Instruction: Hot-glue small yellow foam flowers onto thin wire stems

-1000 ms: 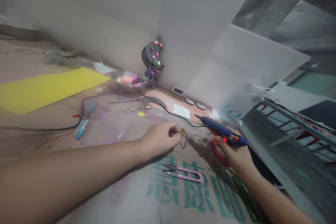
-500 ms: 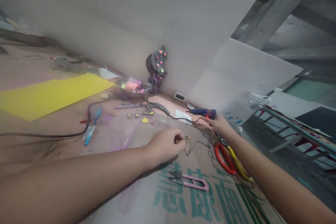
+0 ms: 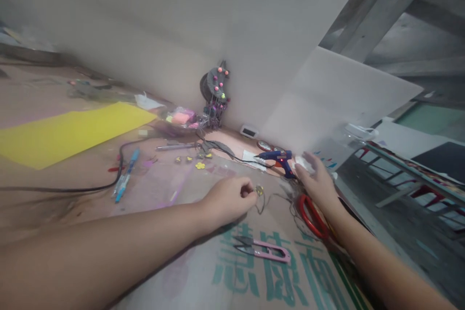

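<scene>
My left hand (image 3: 228, 199) rests on the cardboard-covered table (image 3: 152, 189), its fingers pinched on a small yellowish ornament (image 3: 259, 190) with a thin dark wire hanging from it. My right hand (image 3: 318, 182) hovers with fingers spread, holding nothing, just right of a blue glue gun (image 3: 276, 157) that stands on the table with a red light on. Red-handled scissors (image 3: 308, 213) lie under my right wrist.
Pink thread snips (image 3: 263, 248) lie near the front. A yellow sheet (image 3: 69, 128) is at the left, with a black cable (image 3: 90, 186) and blue pen (image 3: 125, 179) beside it. A beaded dark ornament (image 3: 215, 89) stands against white boards (image 3: 254, 43). Small yellow flowers (image 3: 198, 165) are scattered mid-table.
My right hand carried the glue gun away from the ornament, set it down at the back, and let go. My left hand stayed pinched on the ornament.
</scene>
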A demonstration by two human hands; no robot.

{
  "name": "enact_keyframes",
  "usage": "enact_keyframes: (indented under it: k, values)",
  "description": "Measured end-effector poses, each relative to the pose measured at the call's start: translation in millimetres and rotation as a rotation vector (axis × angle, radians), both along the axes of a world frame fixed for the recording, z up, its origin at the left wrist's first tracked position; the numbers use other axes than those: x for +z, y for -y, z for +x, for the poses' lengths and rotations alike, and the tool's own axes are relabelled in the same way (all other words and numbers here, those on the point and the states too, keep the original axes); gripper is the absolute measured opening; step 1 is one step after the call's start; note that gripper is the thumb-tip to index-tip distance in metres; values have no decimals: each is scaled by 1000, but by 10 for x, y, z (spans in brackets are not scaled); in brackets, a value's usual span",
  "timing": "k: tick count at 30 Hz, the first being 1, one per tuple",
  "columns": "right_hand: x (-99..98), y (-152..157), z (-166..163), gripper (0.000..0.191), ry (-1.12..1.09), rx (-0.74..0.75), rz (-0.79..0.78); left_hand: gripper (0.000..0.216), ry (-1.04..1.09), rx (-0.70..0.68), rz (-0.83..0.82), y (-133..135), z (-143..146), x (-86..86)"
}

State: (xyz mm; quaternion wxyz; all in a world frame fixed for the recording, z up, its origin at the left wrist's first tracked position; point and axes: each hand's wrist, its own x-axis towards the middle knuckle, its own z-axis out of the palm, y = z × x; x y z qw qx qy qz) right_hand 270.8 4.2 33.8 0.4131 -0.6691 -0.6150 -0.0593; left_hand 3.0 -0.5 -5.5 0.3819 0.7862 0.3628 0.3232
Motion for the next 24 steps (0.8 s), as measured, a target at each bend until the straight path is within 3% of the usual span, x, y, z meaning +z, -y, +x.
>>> enact_keyframes:
  k: [2,4,6,8,14,24]
  values:
    - [5,211,-188,42,-71,114,66,17,3,-4,6,10,-6,14]
    - [-17,397,-438,29,-244,304,19,17,15,9,14,23,-12,38]
    - [-77,537,-682,24,-424,454,-135,17,23,40,31,35,-17,63]
    - [-156,627,-852,24,-628,511,-237,17,35,56,56,46,-22,83]
    - [-251,688,-874,42,-819,560,-434,19,21,43,74,71,-24,89]
    - [-299,726,-939,36,-1165,678,-555,17,-67,4,131,125,-21,138]
